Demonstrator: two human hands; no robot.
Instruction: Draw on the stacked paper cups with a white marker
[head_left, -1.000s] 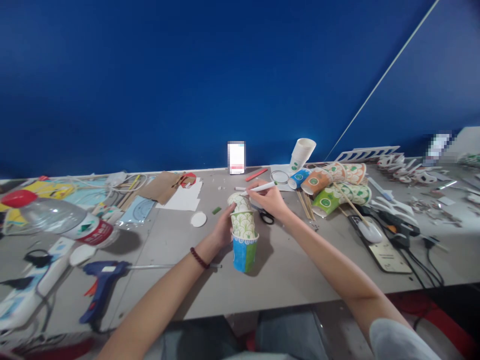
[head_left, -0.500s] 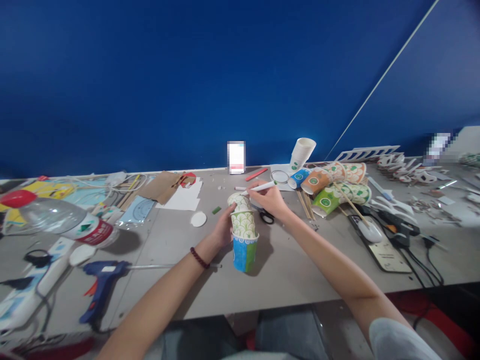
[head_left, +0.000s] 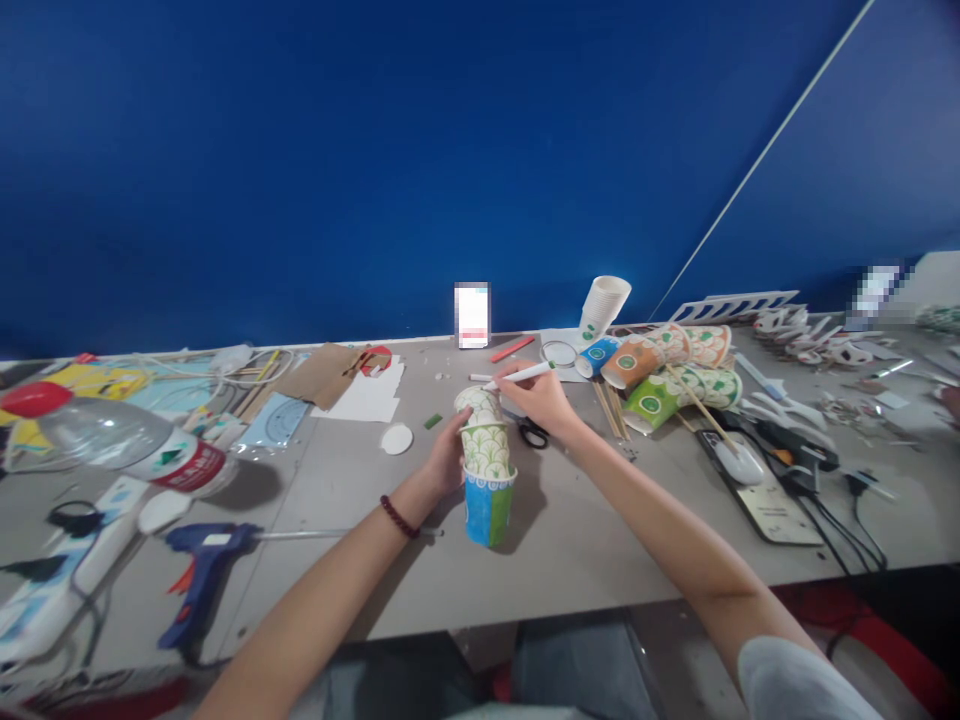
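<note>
Barely anything's moved since the last frame: left hand [head_left: 448, 452] curls round the patterned cups [head_left: 487, 452] at six o'clock, likely steadying them, as right hand [head_left: 546, 402] pinches a marker [head_left: 534, 372] by their twelve-o'clock end.

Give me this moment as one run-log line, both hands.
left hand: steadies joined paper cups | right hand: holds white marker, tip at top cup | nearby: scissors, blue glue gun

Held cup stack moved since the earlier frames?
No, the held cup stack shows no visible shift in any direction against the lit screen by the blue wall.
</note>
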